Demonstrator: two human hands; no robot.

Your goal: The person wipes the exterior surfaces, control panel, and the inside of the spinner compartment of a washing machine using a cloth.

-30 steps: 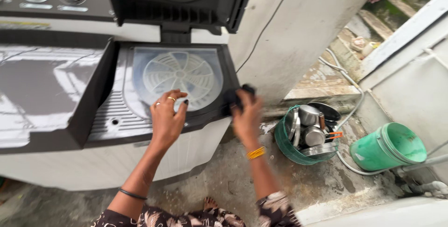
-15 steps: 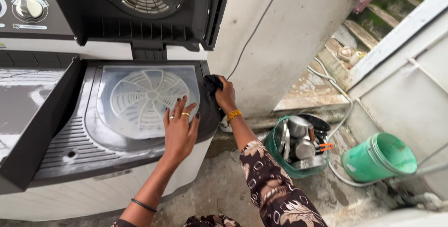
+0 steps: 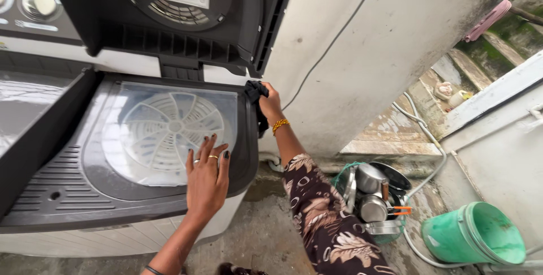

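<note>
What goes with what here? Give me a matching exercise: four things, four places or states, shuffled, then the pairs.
Things:
1 left hand
2 right hand
3 green bucket
4 steel pots

Places or states:
A lying on its side on the ground
B flat on the clear inner cover
C piled in a green basket
D gripping a black cloth

Pairs: 1-B, 2-D, 3-A, 4-C
</note>
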